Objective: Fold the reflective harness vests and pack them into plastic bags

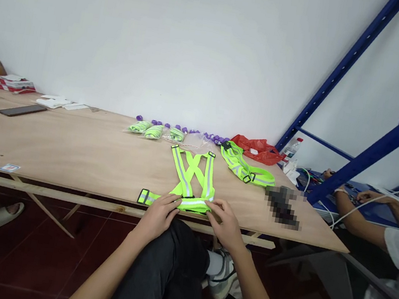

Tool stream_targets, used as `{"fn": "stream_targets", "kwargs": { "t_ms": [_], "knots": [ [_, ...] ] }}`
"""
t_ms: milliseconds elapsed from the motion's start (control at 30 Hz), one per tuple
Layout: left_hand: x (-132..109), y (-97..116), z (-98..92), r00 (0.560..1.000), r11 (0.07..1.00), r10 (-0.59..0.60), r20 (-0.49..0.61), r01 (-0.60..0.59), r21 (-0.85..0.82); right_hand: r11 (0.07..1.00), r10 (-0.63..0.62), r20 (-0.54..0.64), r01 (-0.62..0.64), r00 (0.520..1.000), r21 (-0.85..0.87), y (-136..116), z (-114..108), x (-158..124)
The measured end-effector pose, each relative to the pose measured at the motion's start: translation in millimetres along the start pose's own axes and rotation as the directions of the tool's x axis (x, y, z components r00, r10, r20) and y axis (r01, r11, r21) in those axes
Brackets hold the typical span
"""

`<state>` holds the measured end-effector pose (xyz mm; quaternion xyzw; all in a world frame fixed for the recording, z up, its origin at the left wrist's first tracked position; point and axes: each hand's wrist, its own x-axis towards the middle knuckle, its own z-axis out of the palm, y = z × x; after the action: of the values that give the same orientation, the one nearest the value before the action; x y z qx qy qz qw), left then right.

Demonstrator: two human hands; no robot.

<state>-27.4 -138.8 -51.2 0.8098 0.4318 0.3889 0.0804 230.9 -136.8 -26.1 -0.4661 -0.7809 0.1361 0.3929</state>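
A neon-yellow reflective vest point(190, 173) with grey reflective stripes lies spread on the wooden table in front of me. Its straps cross in the middle, and its waist belt runs along the table's front edge. My left hand point(160, 216) is closed on the belt left of centre, near a black buckle point(143, 196). At the belt's right end, my right hand point(226, 224) pinches the band between thumb and fingers. A second reflective vest point(244, 167) lies bunched to the right, apart from both hands.
Bagged folded vests point(154, 131) and small purple rolls point(216, 139) line the wall side. A red plastic bag point(258, 149) and a bottle point(293, 149) stand at right, beside a blue metal frame point(347, 57). Another person's arms point(362, 217) reach over a blue table. A phone point(22, 110) lies left.
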Motion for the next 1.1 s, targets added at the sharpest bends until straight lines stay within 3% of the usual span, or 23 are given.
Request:
{"fn": "stream_targets", "kwargs": {
  "t_ms": [267, 400, 567, 867, 1000, 1100],
  "knots": [
    [1, -1, -0.4, 1.0, 1.0, -0.005, 0.019, 0.005, -0.007, 0.997, 0.068, -0.005, -0.068, 0.998, 0.038, 6, 6, 1],
    [1, 0, 0.8, 1.0, 1.0, -0.01, 0.0, 0.01, 0.002, 0.994, 0.056, 0.001, -0.055, 0.998, -0.098, -4, 7, 6],
    [1, 2, -0.1, 1.0, 1.0, -0.008, 0.004, 0.008, 0.018, 0.949, 0.024, -0.078, -0.047, 0.997, -0.311, -16, 20, 11],
    [0, 2, 1.1, 1.0, 1.0, -0.005, -0.02, 0.005, 0.025, 0.915, 0.061, -0.103, -0.097, 0.993, -0.392, -5, 16, 8],
    [1, 2, 0.2, 1.0, 1.0, -0.004, -0.012, 0.004, 0.008, 0.898, -0.003, -0.096, -0.04, 0.995, -0.439, -2, 16, 4],
    [1, 2, -0.7, 1.0, 1.0, -0.012, -0.018, 0.012, -0.01, 0.854, -0.138, -0.057, 0.09, 0.989, -0.512, 4, 18, 0]
  ]
}}
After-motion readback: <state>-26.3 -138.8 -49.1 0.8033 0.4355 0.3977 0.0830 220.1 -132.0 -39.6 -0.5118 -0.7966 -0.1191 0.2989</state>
